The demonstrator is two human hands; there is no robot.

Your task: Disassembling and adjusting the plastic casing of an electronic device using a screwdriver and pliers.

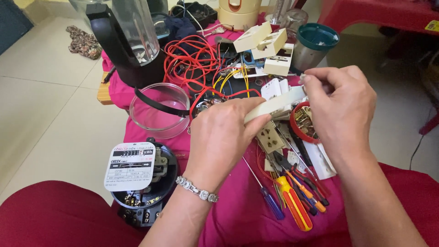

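Cream plastic socket plate [274, 104] between left hand [224, 137], right hand [340, 107]

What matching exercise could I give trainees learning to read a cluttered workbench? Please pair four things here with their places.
Things:
1. cream socket strip
2. screwdrivers
3. clear glass cover
4. electricity meter

Places:
A. below the hands, on the pink cloth
B. held between left hand and right hand
C. bottom left, beside the left wrist
D. left of the red wires, beside the blender base

Pairs: 1-B, 2-A, 3-D, 4-C
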